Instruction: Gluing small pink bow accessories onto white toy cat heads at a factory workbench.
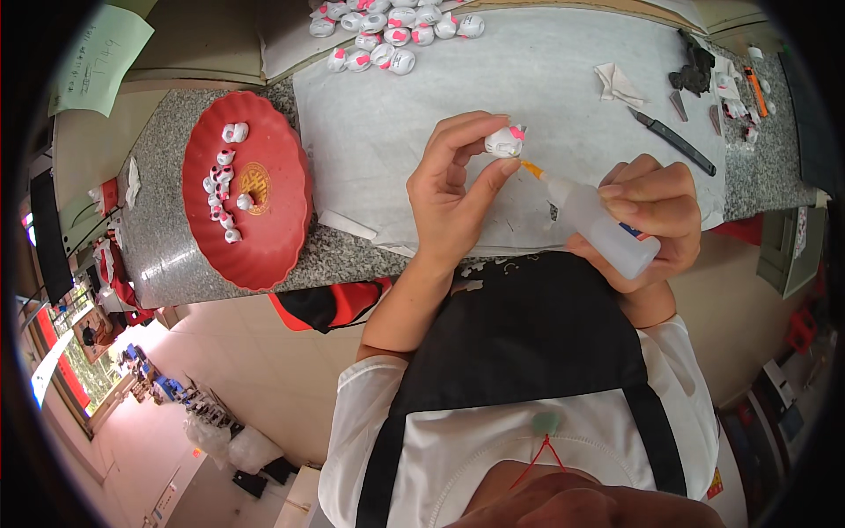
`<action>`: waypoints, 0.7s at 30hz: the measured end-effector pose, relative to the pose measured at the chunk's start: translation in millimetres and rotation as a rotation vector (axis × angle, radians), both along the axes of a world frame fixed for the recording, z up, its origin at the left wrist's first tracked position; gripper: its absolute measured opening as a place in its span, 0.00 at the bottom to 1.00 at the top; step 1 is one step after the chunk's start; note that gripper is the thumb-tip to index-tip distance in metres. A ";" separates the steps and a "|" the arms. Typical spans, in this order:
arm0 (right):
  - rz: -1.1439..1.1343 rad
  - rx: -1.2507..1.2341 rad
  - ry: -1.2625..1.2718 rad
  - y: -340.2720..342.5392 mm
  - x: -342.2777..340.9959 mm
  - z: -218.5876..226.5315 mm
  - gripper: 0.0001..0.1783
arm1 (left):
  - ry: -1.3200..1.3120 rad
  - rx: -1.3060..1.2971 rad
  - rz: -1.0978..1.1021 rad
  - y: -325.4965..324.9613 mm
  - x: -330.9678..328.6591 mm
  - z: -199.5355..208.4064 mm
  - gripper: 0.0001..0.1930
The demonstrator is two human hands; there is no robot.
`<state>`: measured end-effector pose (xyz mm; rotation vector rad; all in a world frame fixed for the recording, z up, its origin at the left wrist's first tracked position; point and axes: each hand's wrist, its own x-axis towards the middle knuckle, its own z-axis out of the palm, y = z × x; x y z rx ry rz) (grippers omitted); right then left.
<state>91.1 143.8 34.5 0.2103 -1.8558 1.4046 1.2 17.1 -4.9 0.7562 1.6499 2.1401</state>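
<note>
Between the thumb and fingers of my left hand [455, 180] is a small white figurine head [504, 142] with a pink bow. My right hand [650, 211] grips a translucent squeeze bottle [607, 227], tilted so that its orange-yellow tip [532, 169] points at the underside of the head. The tip is at or very close to the piece; whether it touches, I cannot tell. Both hands are above the white paper sheet [378, 158] on the table.
Left stands a red scalloped plate [286, 167] with several small white-and-pink pieces. More white heads [396, 37] are grouped at the back. To the right lie a black utility knife [673, 141], a crumpled tissue [619, 84], a black crumpled cloth [695, 62] and an orange-handled tool [756, 91].
</note>
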 end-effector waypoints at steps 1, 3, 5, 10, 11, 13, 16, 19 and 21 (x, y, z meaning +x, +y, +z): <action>-0.012 0.020 -0.034 1.1 1.0 0.4 0.21 | -0.001 0.000 -0.003 0.3 0.3 -0.2 0.17; -0.037 0.024 -0.023 1.7 -0.8 -0.5 0.21 | -0.066 0.020 -0.010 0.7 0.8 -0.6 0.17; -0.060 0.026 -0.012 2.2 -1.8 -1.3 0.21 | -0.173 0.058 -0.029 1.1 1.3 4.1 0.17; -0.005 -0.134 0.103 14.0 -1.6 -2.8 0.25 | -0.339 0.147 -0.067 3.5 -0.5 3.7 0.18; 0.017 -0.188 0.094 16.2 -0.1 -1.4 0.24 | -0.367 0.147 -0.074 3.6 -0.8 3.9 0.18; -0.018 -0.195 0.051 29.0 3.7 -1.0 0.24 | -0.390 0.164 -0.098 5.6 -1.9 4.1 0.18; -0.038 -0.220 -0.003 52.2 -4.4 2.8 0.20 | -0.433 0.225 -0.048 2.1 -3.0 3.9 0.17; -0.121 -0.276 -0.338 78.1 -24.9 8.7 0.12 | -0.415 0.224 0.028 -3.4 -5.7 3.9 0.17; -0.115 -0.183 -0.479 112.3 -37.4 3.8 0.14 | -0.410 0.234 0.015 -1.5 -4.6 5.6 0.17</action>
